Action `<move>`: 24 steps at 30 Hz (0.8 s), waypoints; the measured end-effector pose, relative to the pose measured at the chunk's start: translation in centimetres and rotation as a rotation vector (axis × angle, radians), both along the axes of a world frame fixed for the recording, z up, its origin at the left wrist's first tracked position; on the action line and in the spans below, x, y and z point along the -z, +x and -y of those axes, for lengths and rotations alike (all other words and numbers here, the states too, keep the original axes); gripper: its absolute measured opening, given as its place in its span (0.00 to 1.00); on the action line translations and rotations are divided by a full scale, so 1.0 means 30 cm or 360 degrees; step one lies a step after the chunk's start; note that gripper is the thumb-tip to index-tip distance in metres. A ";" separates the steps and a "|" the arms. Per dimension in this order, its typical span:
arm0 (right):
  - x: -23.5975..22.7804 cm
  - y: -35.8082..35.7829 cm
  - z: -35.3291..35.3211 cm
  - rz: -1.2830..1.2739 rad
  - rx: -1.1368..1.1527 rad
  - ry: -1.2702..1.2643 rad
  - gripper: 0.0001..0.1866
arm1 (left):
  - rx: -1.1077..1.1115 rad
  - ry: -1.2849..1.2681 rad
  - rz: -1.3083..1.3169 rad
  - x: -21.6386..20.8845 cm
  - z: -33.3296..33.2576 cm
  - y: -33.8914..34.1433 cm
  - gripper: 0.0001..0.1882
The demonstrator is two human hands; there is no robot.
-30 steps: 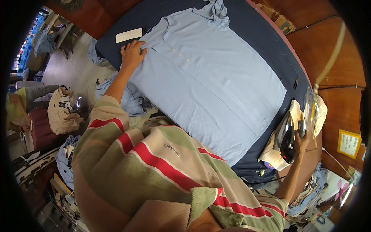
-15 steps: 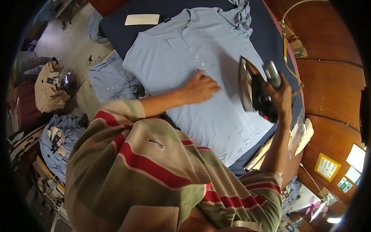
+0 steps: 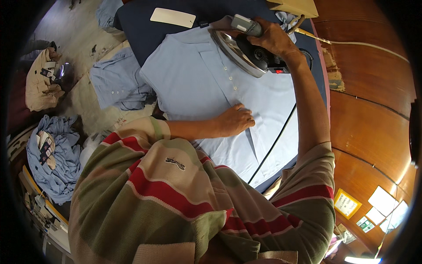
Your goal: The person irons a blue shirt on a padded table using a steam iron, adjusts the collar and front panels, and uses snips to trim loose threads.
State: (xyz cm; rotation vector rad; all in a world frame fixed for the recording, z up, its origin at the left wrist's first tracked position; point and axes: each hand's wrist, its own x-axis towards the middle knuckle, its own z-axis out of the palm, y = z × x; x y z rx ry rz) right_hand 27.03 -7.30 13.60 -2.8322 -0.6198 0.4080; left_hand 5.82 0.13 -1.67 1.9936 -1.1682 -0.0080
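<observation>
A light blue buttoned shirt (image 3: 184, 75) is spread on a dark blue cloth-covered board (image 3: 136, 33). My right hand (image 3: 277, 40) is wrapped round the handle of a steam iron (image 3: 239, 53), which lies over the shirt's upper part, right of the white buttons and close to the neckline. A small red light shows at the iron's rear. My left hand (image 3: 233, 121) rests on the shirt below the buttons, its fingers curled and pinching the cloth by the front placket, where a fold shows.
A black cord (image 3: 278, 141) crosses the shirt's lower right. A white card (image 3: 172, 17) lies at the far left of the board. More blue garments (image 3: 118, 79) lie to the left, with a blue heap (image 3: 55, 158) nearer. Wooden panelling (image 3: 369, 88) borders the right.
My right hand has carried the iron from the shirt's right side away toward the neckline. My left hand has shifted slightly nearer, curled at the placket. The cord now crosses the shirt.
</observation>
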 end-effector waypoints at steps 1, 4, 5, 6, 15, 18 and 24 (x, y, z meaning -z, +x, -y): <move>0.009 0.009 -0.009 -0.0030 -0.0009 -0.0041 0.29 | 0.0054 0.0015 -0.0145 0.000 0.003 -0.005 0.05; 0.037 0.029 0.010 -0.0050 -0.0130 -0.0035 0.27 | -0.0001 -0.0170 -0.0266 0.000 -0.003 -0.026 0.02; 0.038 0.028 0.019 -0.0079 -0.0186 -0.0028 0.26 | 0.0026 -0.0125 -0.0263 0.001 -0.006 -0.026 0.02; 0.039 0.023 0.028 -0.0106 -0.0241 -0.0020 0.25 | 0.0055 -0.0079 -0.0261 0.002 -0.009 -0.025 0.01; 0.027 -0.057 0.107 -0.0247 -0.0444 -0.0112 0.23 | -0.0007 -0.0157 -0.0120 0.000 -0.023 -0.026 0.02; 0.030 -0.079 0.152 -0.0194 -0.0526 -0.0064 0.25 | 0.0020 -0.0146 -0.0133 -0.007 -0.026 -0.022 0.02; 0.005 -0.061 0.146 -0.0261 -0.0104 0.0151 0.28 | -0.0046 -0.0341 -0.0014 0.005 -0.028 -0.028 0.09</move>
